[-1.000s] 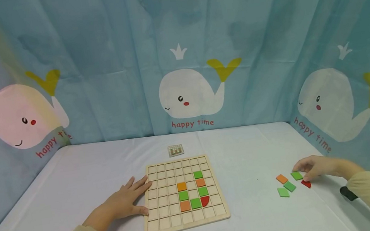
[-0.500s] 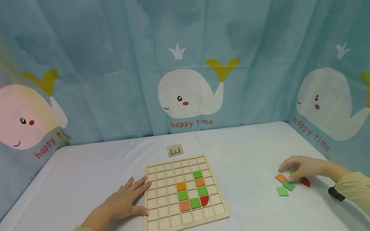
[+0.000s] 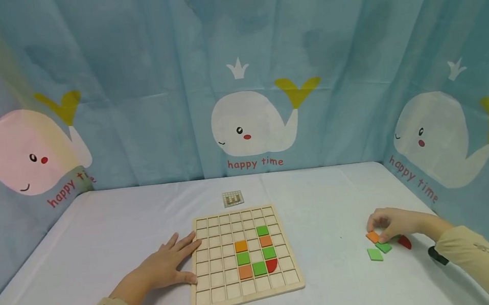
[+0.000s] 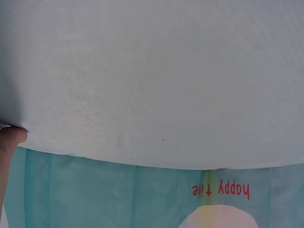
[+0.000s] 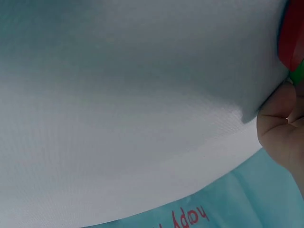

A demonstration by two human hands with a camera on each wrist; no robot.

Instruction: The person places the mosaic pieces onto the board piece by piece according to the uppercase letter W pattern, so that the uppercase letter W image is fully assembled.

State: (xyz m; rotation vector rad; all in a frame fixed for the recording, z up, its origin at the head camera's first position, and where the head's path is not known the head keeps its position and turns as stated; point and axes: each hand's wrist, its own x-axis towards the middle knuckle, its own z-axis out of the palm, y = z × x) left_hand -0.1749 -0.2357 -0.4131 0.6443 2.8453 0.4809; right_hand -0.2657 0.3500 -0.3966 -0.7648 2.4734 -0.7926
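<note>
My left hand (image 3: 168, 263) lies with spread fingers on the left edge of a wooden grid board (image 3: 219, 294). Several square tiles and one red quarter-round tile (image 3: 272, 266) fill cells in its right half. My right hand (image 3: 393, 223) bends over loose tiles at the right, its fingertips and thumb right at an orange tile (image 3: 372, 236); I cannot tell whether it pinches it. Beside the thumb lies a green tile (image 3: 384, 247), with a light green tile (image 3: 375, 255) nearer me. Another red quarter-round tile (image 3: 404, 242) lies under the palm side, and a green one there is mostly hidden.
A small card with a grid pattern (image 3: 233, 199) lies behind the board on the white-covered table (image 3: 316, 205). A blue whale-print curtain (image 3: 338, 124) stands around the table's back and sides. A black object (image 3: 438, 256) is by the right wrist.
My right hand has moved left, from the green and red tiles to the orange tile. My left hand and the board have stayed put.
</note>
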